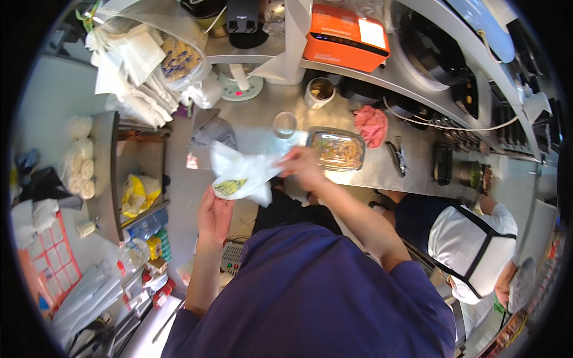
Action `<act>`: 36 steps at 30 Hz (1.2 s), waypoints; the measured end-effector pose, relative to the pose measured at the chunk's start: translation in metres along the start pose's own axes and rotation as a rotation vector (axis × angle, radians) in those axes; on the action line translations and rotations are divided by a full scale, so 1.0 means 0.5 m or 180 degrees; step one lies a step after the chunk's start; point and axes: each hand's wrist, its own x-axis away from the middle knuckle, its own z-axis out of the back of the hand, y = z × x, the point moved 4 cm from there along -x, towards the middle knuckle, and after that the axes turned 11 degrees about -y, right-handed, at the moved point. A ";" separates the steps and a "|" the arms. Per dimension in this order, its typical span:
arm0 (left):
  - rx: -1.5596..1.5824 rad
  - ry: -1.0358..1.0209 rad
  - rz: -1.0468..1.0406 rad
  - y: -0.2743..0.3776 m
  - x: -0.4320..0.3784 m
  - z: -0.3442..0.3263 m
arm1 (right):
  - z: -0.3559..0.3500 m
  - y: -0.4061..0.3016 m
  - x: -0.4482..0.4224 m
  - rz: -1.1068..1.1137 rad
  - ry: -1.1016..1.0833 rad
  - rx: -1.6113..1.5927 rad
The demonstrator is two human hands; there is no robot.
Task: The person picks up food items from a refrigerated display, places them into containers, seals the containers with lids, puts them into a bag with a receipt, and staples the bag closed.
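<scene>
A white plastic bag (250, 168) with a yellow-green print is stretched between my hands in front of my chest. My left hand (217, 212) grips its lower left edge near the print. At the bag's right side, the fingers of my right hand (304, 168) pinch the plastic; motion blurs this hand. Just beyond it, on the steel counter (264, 109), lies a rectangular food container (339, 152) with a clear lid, noodle-like food showing through. A round clear plastic cup or lid (285, 124) stands to the container's left.
A crumpled pink cloth (371, 125) and a dark-handled tool (397, 155) lie right of the container. Behind are an open can (320, 93) and a digital scale (241, 88). An orange label printer (347, 38) occupies the shelf. To my right, another person (470, 246) bends away.
</scene>
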 end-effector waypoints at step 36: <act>-0.1873 -0.0398 0.0653 -0.283 -0.087 -0.186 | 0.505 -0.186 0.473 0.0758 0.0737 -0.0071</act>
